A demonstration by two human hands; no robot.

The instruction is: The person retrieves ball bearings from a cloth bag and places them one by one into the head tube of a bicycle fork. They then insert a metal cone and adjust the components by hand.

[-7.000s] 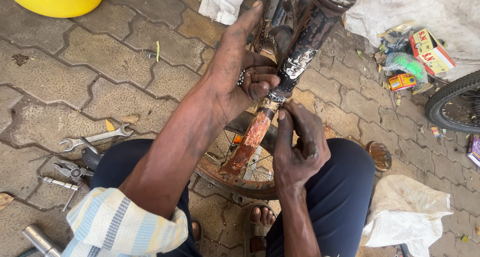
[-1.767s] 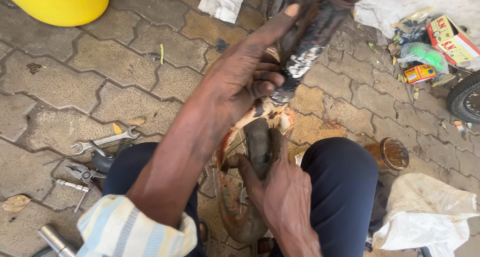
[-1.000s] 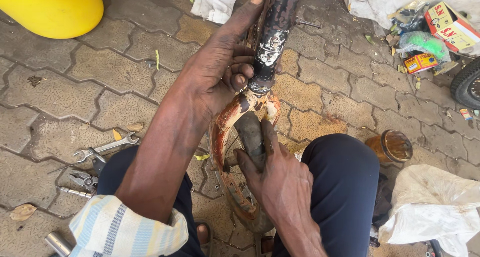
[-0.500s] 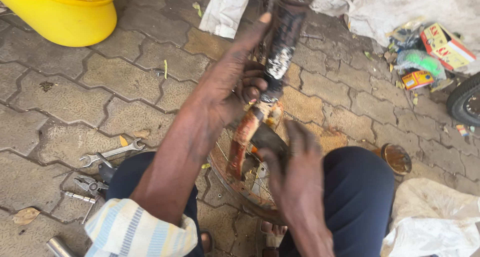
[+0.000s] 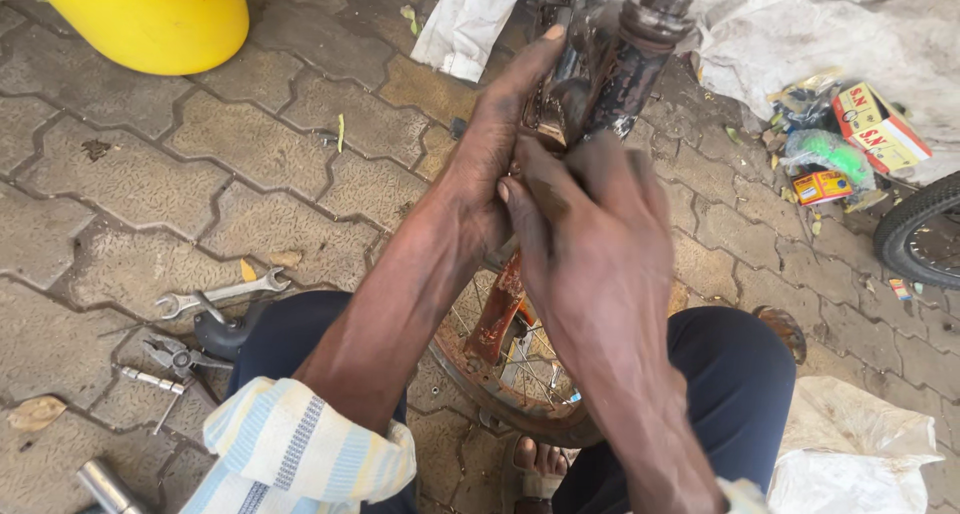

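Two hands, left hand (image 5: 495, 164) and right hand (image 5: 590, 244), both grips wrapped round one rusty black bicycle fork tube (image 5: 630, 59) above one rusted spoked wheel (image 5: 510, 374), one yellow plastic tub (image 5: 150, 19) at the paved floor's far left corner, contents unseen, one steel spanner (image 5: 222, 294) near the left knee.

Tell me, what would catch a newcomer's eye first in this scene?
In the middle, two grimy hands, the left hand and right hand, meet on a dark, worn bicycle steering tube that rises from a rusty fork over a spoked wheel. A bright yellow tub sits at the top left, and a spanner and pliers lie on the paving at the left.
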